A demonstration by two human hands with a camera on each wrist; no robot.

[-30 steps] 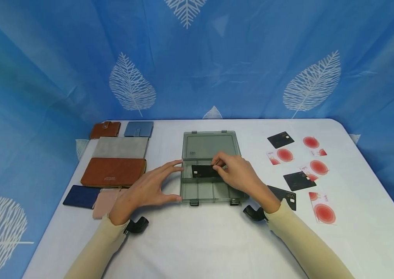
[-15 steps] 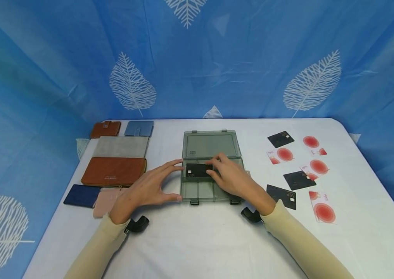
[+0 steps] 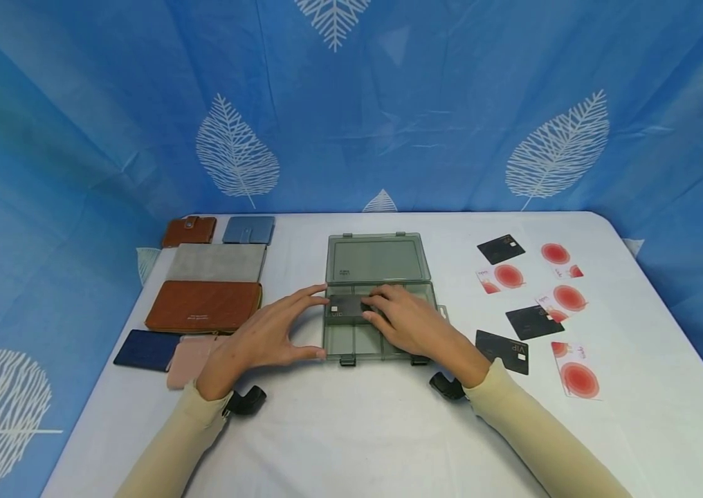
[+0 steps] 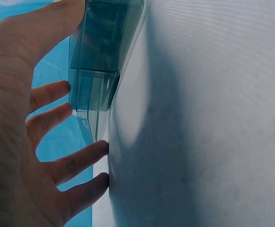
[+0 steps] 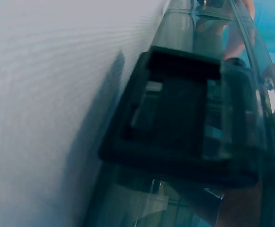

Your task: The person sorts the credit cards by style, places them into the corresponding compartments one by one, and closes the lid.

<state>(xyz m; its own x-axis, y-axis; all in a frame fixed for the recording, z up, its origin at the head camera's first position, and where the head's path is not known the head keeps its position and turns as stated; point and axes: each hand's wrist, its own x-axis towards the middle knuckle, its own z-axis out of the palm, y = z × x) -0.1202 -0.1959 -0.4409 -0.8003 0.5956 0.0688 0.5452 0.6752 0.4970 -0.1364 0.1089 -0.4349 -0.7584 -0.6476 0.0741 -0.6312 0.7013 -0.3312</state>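
A translucent grey-green divided box (image 3: 378, 259) lies on the table with its lid folded back. A black card (image 3: 345, 304) marked VIP lies low at the box's back left compartment. My right hand (image 3: 410, 319) reaches over the box and pinches the card's right end; the fingertips are partly hidden. My left hand (image 3: 264, 333) is spread at the box's left side. In the left wrist view, its thumb (image 4: 61, 23) touches the box wall (image 4: 97, 38) and the other fingers are extended. A dark latch (image 5: 184, 170) on the box fills the right wrist view, blurred.
At left lie a brown snap wallet (image 3: 189, 232), blue wallet (image 3: 248, 229), grey pouch (image 3: 217, 263), brown zip wallet (image 3: 202, 304), navy wallet (image 3: 146, 350) and pink wallet (image 3: 189, 361). Several black cards (image 3: 501, 351) and red-and-white cards (image 3: 578, 373) are scattered at right.
My right hand has shifted left and then down with the black card, which now sits lower and farther left in the box. The left hand has stayed in place.
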